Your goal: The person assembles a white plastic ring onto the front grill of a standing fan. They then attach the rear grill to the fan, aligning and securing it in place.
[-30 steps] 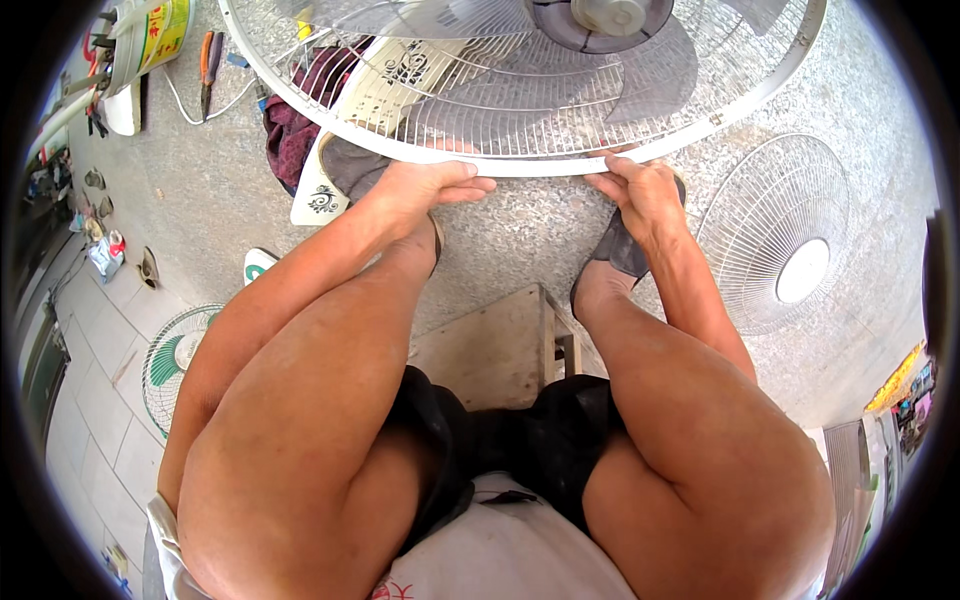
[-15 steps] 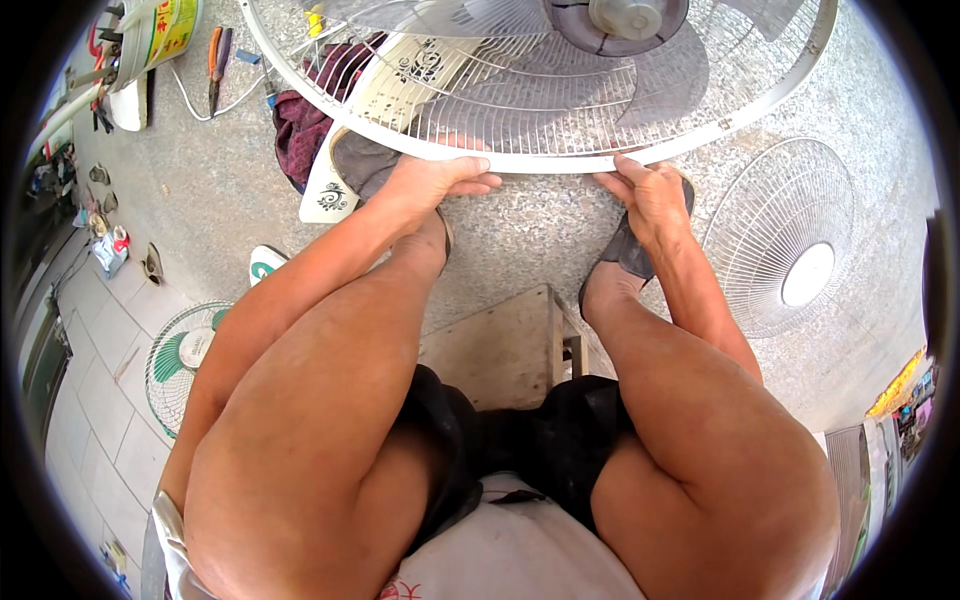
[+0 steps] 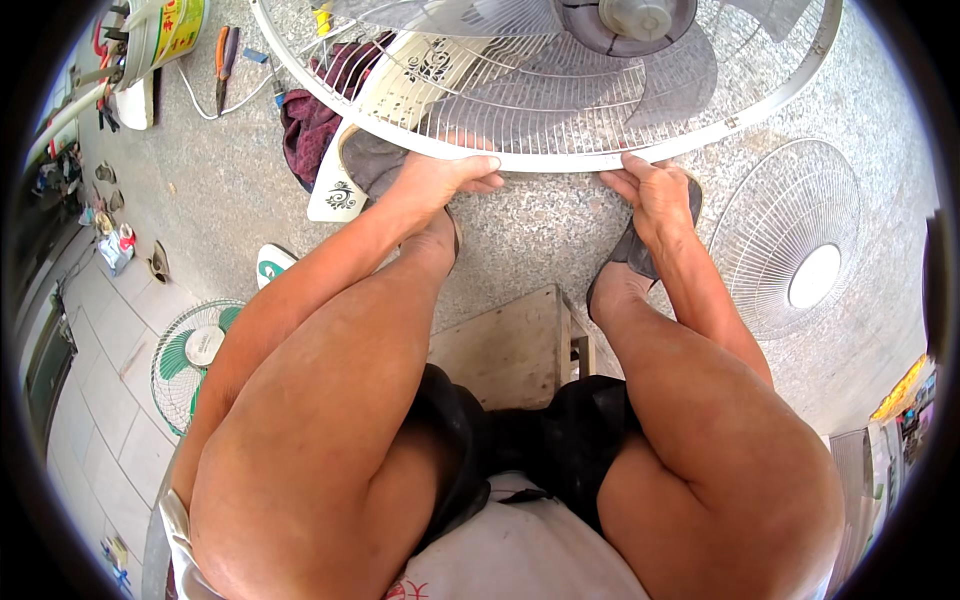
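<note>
A large fan guard point(image 3: 560, 163) with a white rim and thin wires spans the top of the view. Behind its wires are translucent grey fan blades point(image 3: 520, 100) and a round hub point(image 3: 636, 18). My left hand point(image 3: 445, 180) is closed on the near rim, its thumb along the edge and some fingertips under it. Right of it, my right hand point(image 3: 652, 200) pinches the same rim, thumb on top and fingers bent below. A cream fan base point(image 3: 340, 195) with black floral patterns lies partly beneath the guard and by my left foot.
A detached wire grille point(image 3: 770, 240) lies on the floor at right. Pliers point(image 3: 224, 75), a maroon cloth point(image 3: 308, 130) and a tool bucket point(image 3: 165, 35) are at upper left. A green-bladed fan point(image 3: 195, 355) stands at left; a wooden stool point(image 3: 500, 350) is between my legs.
The whole view shifts slightly to the right. Both hands keep the same hold on the rim, and nothing else visibly changes.
</note>
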Demonstrator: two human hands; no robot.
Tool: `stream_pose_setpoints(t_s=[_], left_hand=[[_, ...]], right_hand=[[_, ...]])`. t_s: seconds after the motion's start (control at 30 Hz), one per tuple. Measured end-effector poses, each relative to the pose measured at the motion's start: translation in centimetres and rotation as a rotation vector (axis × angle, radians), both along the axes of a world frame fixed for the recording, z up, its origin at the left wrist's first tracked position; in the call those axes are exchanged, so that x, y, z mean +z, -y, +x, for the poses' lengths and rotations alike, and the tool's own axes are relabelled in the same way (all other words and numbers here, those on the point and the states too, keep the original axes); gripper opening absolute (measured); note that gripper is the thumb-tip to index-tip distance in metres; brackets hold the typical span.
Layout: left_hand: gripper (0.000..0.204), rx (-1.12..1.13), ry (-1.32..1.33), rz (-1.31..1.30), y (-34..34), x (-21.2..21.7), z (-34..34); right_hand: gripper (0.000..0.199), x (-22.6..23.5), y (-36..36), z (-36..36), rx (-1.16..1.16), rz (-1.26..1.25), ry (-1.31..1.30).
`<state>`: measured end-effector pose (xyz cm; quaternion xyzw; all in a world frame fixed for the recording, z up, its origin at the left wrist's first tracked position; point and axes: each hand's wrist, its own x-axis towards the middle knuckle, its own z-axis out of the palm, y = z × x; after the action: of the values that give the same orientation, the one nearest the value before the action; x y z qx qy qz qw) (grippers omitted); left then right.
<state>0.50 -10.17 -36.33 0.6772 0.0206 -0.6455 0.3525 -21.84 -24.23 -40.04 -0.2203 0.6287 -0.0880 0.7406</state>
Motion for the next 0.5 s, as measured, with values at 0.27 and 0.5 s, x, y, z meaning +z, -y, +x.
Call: stream_pose_setpoints(t_s=[0.27,0.5], left_hand=[[0.036,0.006,-0.044,-0.066,-0.16,0.33,-0.03],[0.039,-0.005,-0.051,-0.047,-0.04,0.38,0.25]], right_hand=[[0.026,-0.17,-0.15,-0.14,-0.027,-0.013,-0.009],[0.024,-0.15,-0.19,-0.04,-0.014,-0.024,-0.004]])
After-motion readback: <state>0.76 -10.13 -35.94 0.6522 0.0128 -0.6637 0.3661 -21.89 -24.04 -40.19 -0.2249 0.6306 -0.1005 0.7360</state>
